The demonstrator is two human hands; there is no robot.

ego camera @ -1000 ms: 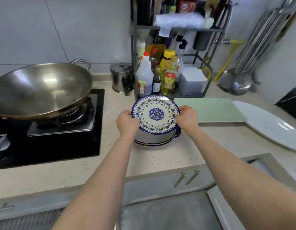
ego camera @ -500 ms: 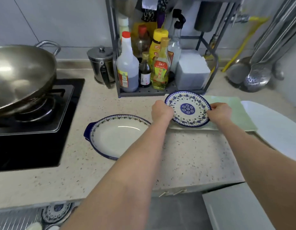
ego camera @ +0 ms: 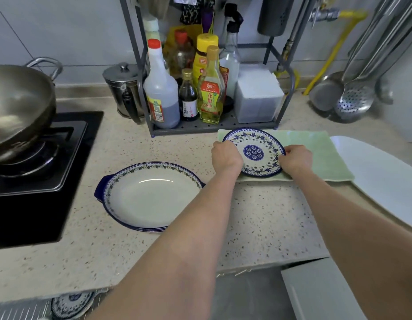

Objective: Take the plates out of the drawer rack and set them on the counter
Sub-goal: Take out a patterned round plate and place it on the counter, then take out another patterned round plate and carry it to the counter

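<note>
Small round glazed plate (ego camera: 253, 152), blue floral pattern w/ scalloped border, gripped at opposite edges by L hand (ego camera: 227, 157) and R hand (ego camera: 295, 159), over a smooth green mat (ego camera: 320, 153) on the speckled stone counter (ego camera: 269, 222); at left, stacked blue-rimmed oval plates (ego camera: 152, 197); behind, yellow oil bottle (ego camera: 209, 100) labelled 花椒油.

The small plate (ego camera: 253, 153) right of centre looks like glazed ceramic, glossy and blue-patterned, and lies on a matt pale-green cloth (ego camera: 325, 155). The stacked plates (ego camera: 149, 197) at centre share that shiny glaze, with a smooth white well. The counter (ego camera: 269, 222) is smooth speckled stone with little sheen. At left, the wok (ego camera: 20, 107) is brushed metal over a glossy black hob (ego camera: 27, 218). The rack (ego camera: 193, 126) at top is matt grey metal. The ladles (ego camera: 352, 100) at upper right are polished steel.
</note>
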